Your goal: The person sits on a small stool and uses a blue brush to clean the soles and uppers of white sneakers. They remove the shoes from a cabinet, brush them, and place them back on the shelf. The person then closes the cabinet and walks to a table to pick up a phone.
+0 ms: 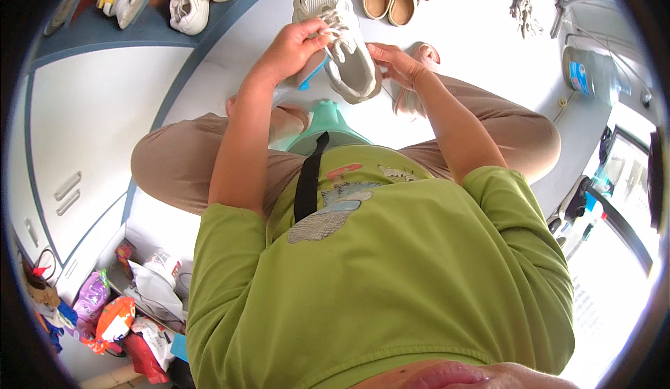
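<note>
A white lace-up sneaker (352,69) lies before me, its opening towards me and its toe pointing away. My left hand (301,48) pinches the white shoelace (337,40) near the tongue. Beneath that hand is a grey and blue item (313,69), partly hidden, which may be another shoe or a brush. At the sneaker's right side my right hand (392,61) has its fingertips against or just beside the collar; whether it grips is hard to tell.
Brown flat shoes (402,6) stand beyond on the white floor. White sneakers (189,4) sit on a blue-edged shelf at the upper left. A green plastic stool (327,122) is under me. A large water bottle (591,74) lies right; bags (115,318) crowd the lower left.
</note>
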A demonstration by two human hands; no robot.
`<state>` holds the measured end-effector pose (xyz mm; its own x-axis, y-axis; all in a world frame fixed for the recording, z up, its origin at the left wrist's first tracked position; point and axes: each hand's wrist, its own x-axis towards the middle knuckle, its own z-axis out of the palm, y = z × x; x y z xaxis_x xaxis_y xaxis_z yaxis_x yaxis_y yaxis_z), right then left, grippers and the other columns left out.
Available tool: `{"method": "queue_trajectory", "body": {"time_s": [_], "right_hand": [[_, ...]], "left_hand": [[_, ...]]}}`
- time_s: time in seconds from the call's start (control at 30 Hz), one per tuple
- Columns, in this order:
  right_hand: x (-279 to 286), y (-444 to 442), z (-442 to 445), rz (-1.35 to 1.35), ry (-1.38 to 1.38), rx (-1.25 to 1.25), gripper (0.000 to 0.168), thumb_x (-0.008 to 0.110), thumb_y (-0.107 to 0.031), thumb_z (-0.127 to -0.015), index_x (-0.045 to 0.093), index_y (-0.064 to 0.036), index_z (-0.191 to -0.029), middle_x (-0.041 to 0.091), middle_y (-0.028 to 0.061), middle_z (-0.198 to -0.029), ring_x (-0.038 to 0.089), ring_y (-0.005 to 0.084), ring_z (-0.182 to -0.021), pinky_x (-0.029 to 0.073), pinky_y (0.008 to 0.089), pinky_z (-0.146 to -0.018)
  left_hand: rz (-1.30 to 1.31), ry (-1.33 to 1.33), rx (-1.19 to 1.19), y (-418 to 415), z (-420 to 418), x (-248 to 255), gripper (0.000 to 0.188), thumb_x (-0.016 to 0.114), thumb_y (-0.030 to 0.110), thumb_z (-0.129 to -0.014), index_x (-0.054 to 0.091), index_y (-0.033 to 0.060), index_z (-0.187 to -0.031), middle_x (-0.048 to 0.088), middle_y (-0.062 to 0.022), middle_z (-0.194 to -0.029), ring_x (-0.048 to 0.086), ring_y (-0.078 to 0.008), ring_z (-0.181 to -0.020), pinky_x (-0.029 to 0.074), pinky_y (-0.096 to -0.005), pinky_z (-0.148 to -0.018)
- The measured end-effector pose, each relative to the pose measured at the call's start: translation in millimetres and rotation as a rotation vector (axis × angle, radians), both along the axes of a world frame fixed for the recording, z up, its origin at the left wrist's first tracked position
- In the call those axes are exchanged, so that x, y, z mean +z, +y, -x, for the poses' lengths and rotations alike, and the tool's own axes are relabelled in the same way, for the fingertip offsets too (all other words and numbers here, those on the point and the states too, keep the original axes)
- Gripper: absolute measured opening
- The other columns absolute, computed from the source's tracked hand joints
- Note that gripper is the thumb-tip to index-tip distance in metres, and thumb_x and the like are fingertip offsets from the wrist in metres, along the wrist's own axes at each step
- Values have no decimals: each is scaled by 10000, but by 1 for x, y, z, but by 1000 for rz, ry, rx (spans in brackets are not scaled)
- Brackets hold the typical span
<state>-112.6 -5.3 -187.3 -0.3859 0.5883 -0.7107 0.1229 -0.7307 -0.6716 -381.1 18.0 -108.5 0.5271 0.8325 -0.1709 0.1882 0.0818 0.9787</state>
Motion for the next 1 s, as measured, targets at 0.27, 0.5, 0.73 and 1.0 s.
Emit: {"method": "queue_trajectory", "body": {"time_s": [0.27,0.5,0.73,1.0], "right_hand": [[42,-55,41,110,978,-339,543,593,-400,-905,492,-57,-1313,605,144,-1222,610,266,-1084,484,415,-956],[85,-70,53,100,1190,-314,563,570,-360,-909,415,-89,-1377,522,167,-1328,540,334,-1184,434,516,-1004],[105,-78,47,-73,1000,-322,546,544,-340,-926,424,-18,-1350,556,166,-1285,570,314,-1151,458,459,-994],[143,-83,46,-269,710,-240,612,678,-255,-863,421,48,-1328,581,160,-1228,597,253,-1107,472,378,-968]], "left_hand": [[15,-329,101,-26,-9,87,197,542,138,-961,613,24,-1106,634,-16,-855,478,-34,-549,373,-182,-477],[-517,41,317,-40,-8,130,169,653,174,-899,630,29,-982,653,-1,-885,565,-58,-777,464,-211,-685],[-611,281,-56,-90,-2,153,155,618,143,-880,674,14,-946,690,-103,-927,657,-210,-827,510,-301,-739],[-748,944,-72,-104,-23,140,219,574,201,-846,636,23,-956,656,-210,-853,626,-401,-776,501,-469,-681]]}}
